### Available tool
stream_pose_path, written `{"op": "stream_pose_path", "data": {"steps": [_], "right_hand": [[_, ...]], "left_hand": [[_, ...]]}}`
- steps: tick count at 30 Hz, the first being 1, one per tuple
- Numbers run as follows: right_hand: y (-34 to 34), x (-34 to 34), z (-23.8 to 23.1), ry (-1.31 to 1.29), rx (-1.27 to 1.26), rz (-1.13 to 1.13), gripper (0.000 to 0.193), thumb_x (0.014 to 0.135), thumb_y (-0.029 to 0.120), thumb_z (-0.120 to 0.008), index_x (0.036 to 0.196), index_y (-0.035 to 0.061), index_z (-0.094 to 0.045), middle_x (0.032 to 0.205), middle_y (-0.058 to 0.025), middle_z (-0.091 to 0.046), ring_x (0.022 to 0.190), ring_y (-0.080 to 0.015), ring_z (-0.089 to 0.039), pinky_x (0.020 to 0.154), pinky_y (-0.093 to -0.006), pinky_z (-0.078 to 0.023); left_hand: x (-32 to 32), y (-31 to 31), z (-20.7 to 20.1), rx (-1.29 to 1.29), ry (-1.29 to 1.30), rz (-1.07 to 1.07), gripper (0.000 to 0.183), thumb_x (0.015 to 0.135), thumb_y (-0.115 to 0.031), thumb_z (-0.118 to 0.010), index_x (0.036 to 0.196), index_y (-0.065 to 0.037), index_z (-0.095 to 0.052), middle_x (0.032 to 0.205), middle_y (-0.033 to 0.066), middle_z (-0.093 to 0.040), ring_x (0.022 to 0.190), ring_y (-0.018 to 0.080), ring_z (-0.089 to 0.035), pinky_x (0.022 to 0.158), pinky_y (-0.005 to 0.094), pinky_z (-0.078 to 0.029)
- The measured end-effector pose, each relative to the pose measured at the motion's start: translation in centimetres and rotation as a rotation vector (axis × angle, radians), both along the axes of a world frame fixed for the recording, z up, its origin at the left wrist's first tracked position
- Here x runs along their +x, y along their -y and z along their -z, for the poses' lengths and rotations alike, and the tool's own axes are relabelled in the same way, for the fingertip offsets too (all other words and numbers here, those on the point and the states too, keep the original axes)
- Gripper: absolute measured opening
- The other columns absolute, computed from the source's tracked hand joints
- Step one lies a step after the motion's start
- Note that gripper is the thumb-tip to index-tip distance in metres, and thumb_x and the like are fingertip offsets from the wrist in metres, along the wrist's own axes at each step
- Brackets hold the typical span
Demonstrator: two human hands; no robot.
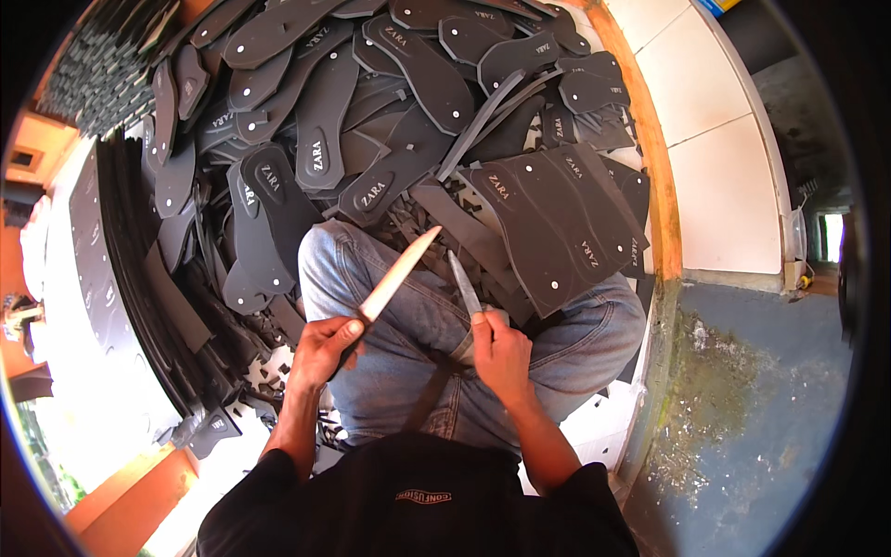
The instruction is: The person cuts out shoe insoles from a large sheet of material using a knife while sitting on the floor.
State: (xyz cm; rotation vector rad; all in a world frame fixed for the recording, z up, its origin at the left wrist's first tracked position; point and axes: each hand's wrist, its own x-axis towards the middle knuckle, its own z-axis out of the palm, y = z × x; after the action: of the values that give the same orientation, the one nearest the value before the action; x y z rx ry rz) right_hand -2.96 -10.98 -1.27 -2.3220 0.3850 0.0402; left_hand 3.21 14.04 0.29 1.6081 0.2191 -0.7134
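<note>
My left hand is closed round the handle of a knife, thumb along its base. The knife's long bright blade slants up and to the right, over my lap. My right hand grips a shorter, narrow grey blade that tapers to a point and tilts up and to the left. Its handle is hidden in the fingers. The two blades are apart, their tips close together. A dark foam sheet with sandal-sole outlines rests against my right knee, just beyond the right hand.
A large heap of cut dark soles spreads beyond my crossed legs. Stacked dark sheets stand at the left. Small offcuts lie about my legs. A wooden edge and white tiles run along the right.
</note>
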Motion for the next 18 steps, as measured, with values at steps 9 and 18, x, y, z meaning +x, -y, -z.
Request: {"op": "stream_pose_path", "data": {"steps": [9,18], "right_hand": [[-0.7,0.9,-0.8,-0.116,0.788,0.121,0.030,0.094,0.024,-0.047,0.078,0.0007,-0.053,0.052,-0.0056,-0.048,0.040,-0.0121,-0.041,0.041,-0.0251,-0.034],[-3.4,1.4,-0.9,-0.133,0.453,-0.052,0.030,0.093,0.028,-0.046,0.080,0.0046,-0.058,0.055,-0.0114,-0.054,0.050,-0.0260,-0.056,0.049,-0.0368,-0.042]], "left_hand": [[-0.4,0.5,-0.5,0.383,0.201,-0.099,0.023,0.085,-0.018,-0.064,0.094,0.004,-0.067,0.068,0.0067,-0.063,0.057,0.0122,-0.056,0.056,0.0263,-0.046],[-1.3,1.6,-0.4,0.241,0.354,-0.100,0.025,0.081,-0.017,-0.070,0.095,0.004,-0.067,0.069,0.0057,-0.060,0.059,0.0118,-0.054,0.056,0.0249,-0.043]]}}
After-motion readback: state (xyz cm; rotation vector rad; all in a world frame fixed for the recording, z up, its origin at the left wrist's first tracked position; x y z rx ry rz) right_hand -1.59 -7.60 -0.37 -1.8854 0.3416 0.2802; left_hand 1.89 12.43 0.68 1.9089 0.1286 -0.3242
